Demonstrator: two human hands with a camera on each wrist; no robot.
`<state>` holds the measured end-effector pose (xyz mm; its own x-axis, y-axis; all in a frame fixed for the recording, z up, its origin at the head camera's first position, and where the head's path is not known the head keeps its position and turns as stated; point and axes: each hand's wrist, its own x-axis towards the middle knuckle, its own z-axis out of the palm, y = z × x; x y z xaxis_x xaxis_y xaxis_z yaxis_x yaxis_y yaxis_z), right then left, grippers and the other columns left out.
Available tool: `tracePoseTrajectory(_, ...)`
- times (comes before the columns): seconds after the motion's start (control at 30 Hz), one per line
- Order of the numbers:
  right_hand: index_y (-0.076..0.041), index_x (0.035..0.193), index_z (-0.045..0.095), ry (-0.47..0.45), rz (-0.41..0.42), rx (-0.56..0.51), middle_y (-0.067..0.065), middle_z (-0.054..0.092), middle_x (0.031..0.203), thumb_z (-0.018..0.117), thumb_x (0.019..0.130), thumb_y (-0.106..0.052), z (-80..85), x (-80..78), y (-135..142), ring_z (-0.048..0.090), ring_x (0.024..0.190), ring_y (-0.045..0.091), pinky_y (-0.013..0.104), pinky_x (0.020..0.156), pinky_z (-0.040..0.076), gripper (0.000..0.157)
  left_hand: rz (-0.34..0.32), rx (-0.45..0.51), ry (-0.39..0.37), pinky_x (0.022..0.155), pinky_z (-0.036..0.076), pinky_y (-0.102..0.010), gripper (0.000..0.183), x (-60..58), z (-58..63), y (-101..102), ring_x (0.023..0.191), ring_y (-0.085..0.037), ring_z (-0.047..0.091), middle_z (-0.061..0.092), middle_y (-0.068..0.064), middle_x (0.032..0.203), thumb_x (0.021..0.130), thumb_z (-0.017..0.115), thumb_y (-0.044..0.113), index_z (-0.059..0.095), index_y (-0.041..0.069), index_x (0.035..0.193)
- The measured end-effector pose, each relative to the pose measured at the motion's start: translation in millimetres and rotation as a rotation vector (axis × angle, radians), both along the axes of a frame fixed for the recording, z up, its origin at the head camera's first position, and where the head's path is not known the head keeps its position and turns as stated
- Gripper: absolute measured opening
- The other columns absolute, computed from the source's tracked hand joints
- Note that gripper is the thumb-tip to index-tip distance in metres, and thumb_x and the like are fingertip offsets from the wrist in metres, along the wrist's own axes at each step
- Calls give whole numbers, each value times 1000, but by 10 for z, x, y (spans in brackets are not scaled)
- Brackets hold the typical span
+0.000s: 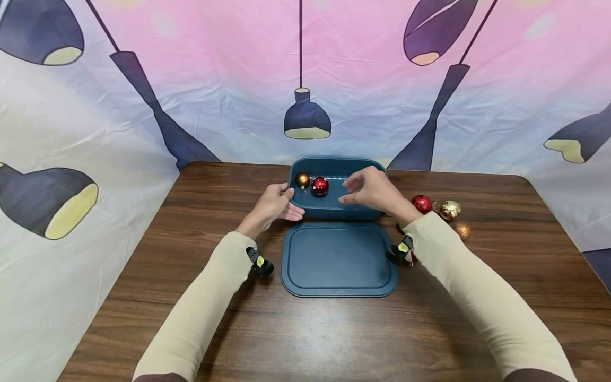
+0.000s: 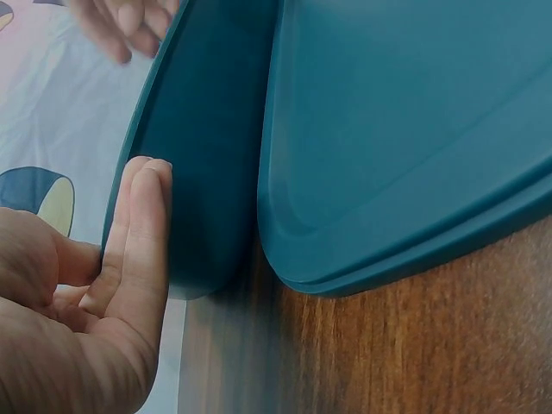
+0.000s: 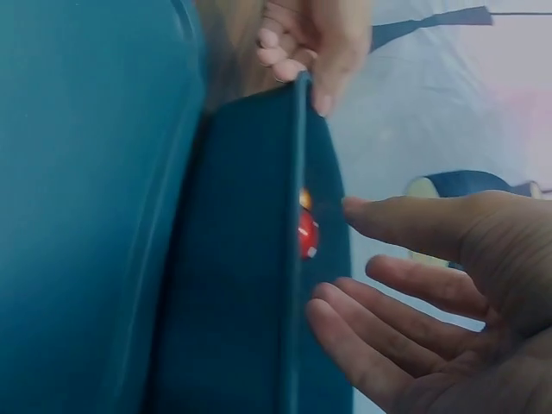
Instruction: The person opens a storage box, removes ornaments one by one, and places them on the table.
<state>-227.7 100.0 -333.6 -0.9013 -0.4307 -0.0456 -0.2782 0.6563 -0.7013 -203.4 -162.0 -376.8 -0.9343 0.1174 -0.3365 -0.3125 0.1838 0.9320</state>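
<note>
A dark teal rectangular storage box stands near the table's back edge. Inside it, toward the left end, lie a gold bauble and a shiny red bauble. My left hand holds the box's left front corner, thumb at the rim and fingers along the outer wall. Over the right part of the box hovers my right hand; its fingers are spread apart with nothing between them in the right wrist view. The matching lid lies flat just in front of the box.
Right of the box, past my right wrist, sit a red bauble, a gold faceted bauble and an orange glittery bauble. Something more is partly hidden under that wrist. A printed cloth hangs behind the wooden table.
</note>
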Motion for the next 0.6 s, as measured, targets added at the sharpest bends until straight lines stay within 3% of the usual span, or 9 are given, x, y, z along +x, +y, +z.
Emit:
tracePoseTrajectory(0.3, 0, 125, 70, -8, -72, 29, 16, 69, 122, 85, 85, -22, -256, -158, -357, 64, 111, 30, 47, 94, 56, 48, 0, -7, -3, 77, 64, -39, 57, 0, -11, 1, 85, -35, 75, 74, -23, 93, 112, 37, 23, 16, 5, 162)
tracePoseTrajectory(0.6, 1, 131, 65, -5, -172, 8, 17, 67, 122, 87, 83, -28, -402, -310, -554, 61, 111, 32, 46, 93, 56, 60, 0, -4, -8, 77, 64, -39, 57, -1, -4, -9, 81, -31, 76, 74, -23, 94, 112, 37, 24, 16, 6, 163)
